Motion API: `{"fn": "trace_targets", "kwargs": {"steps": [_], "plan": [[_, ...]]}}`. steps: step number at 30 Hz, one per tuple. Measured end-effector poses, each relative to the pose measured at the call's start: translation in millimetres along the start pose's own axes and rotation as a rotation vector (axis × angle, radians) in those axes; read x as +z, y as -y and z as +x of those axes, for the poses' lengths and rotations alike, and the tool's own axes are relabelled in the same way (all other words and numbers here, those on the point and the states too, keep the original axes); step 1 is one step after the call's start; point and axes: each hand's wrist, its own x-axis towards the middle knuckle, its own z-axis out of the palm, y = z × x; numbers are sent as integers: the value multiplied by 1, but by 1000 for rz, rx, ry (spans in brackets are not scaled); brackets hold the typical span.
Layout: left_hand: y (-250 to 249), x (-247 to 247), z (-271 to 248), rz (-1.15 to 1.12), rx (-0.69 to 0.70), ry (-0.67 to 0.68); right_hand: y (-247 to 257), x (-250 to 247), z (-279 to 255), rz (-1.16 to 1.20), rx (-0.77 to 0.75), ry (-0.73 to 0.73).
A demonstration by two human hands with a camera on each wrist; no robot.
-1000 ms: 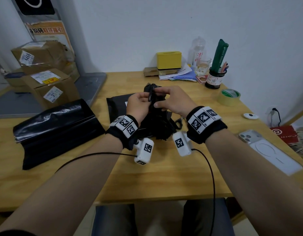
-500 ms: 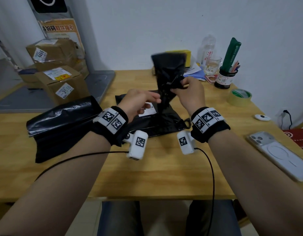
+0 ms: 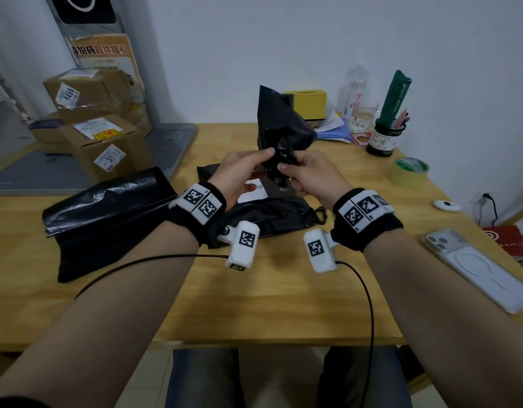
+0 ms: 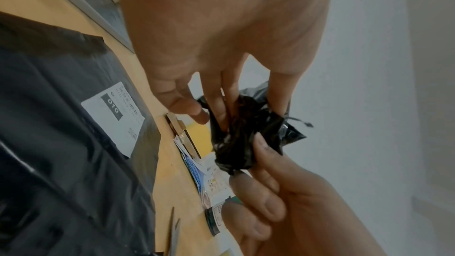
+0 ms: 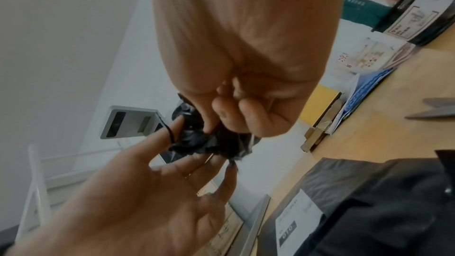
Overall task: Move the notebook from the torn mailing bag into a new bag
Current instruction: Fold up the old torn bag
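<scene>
A crumpled black torn mailing bag [image 3: 279, 125] stands upright in the air above the wooden table [image 3: 278, 290]. My left hand [image 3: 266, 156] pinches its bunched lower end from the left. My right hand [image 3: 286, 167] grips the same end from the right with curled fingers. The wrist views show the wad of bag [image 4: 248, 139] [image 5: 197, 143] between both hands' fingers [image 4: 216, 108] [image 5: 248, 118]. Below the hands a flat black item with a white label [image 3: 253, 192] lies on the table; I cannot tell whether it is the notebook. A folded new black bag [image 3: 107, 219] lies at the left.
Cardboard boxes [image 3: 107, 142] stand at the far left. A tape roll [image 3: 410, 172], a pen jar [image 3: 384, 139], a yellow box [image 3: 307, 103] and a glass [image 3: 364, 116] line the back right. A phone [image 3: 475, 266] lies at the right edge.
The right hand lifted the bag upright off the table while the left hand let go. The left hand has since come back and pinches the bag's lower end.
</scene>
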Motion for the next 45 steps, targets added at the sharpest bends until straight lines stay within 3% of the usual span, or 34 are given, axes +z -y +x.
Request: {"fn": "trace_targets", "kwargs": {"steps": [3, 6, 9, 12, 16, 21, 26, 29, 33, 37, 45], "plan": [[4, 1, -2, 49, 53, -2, 2, -4, -3, -28, 54, 64], [3, 4, -2, 112, 69, -37, 4, -3, -1, -108, 125, -91], [3, 3, 0, 187, 96, -27, 1, -5, 1, -39, 193, -167], [4, 3, 0, 258, 106, -15, -2, -6, 1, -119, 149, -201], [9, 3, 4, 234, 91, -123, -1, -3, 7, -248, 19, -273], [8, 1, 8, 269, 73, -130, 10, 0, 8, -398, -175, -91], [3, -6, 6, 337, 115, 14, 14, -6, 3, -574, -154, 36], [1, -9, 3, 342, 181, 46, 8, -7, 2, -528, -68, 67], [3, -8, 2, 324, 299, -19, 4, -9, 0, -317, 67, 50], [7, -11, 3, 295, 287, 61, 6, -10, -4, -204, 79, 72], [14, -15, 2, 261, 136, 192, 5, -10, -2, 73, 41, -55]]}}
